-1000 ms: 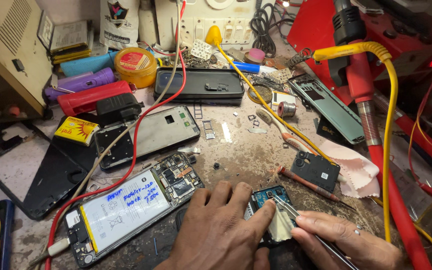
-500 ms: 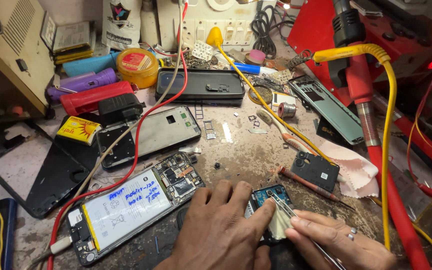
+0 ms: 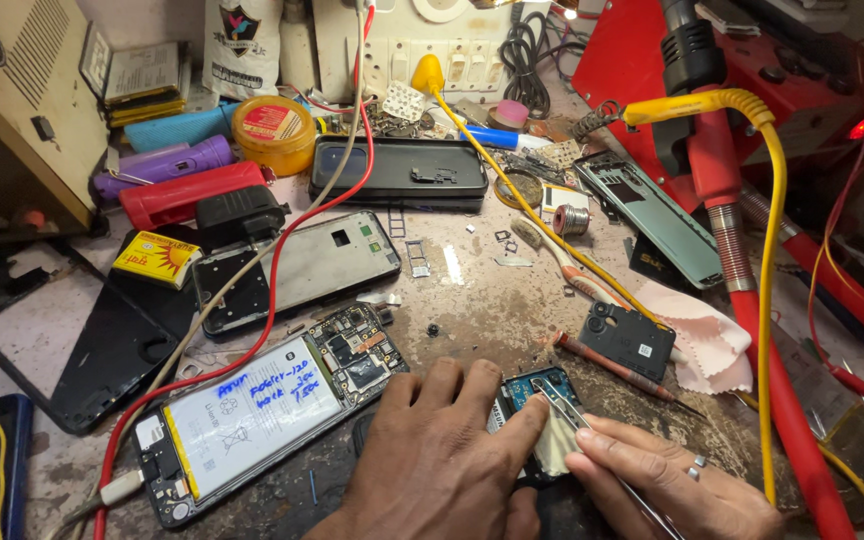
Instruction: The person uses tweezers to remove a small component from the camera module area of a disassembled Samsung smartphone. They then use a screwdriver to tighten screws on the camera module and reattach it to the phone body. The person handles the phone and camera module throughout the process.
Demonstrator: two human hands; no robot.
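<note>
Head view: the left hand (image 3: 442, 455) lay flat and spread, palm down on the desk (image 3: 492, 290), its fingertips pinning a small blue circuit board (image 3: 537, 385) at the near edge. The right hand (image 3: 667, 480) was closed around thin metal tweezers (image 3: 562, 408), their tips set on a pale shield or pad on that board. Just left lay an opened phone (image 3: 252, 420) with its back off, battery and mainboard bare, a red cable (image 3: 282, 300) running across it. A separate camera module cover (image 3: 627, 340) and loose small parts sat nearby. By the look of it, disassembly was well done and the fine board work was under way; nothing showed reassembly begun.
</note>
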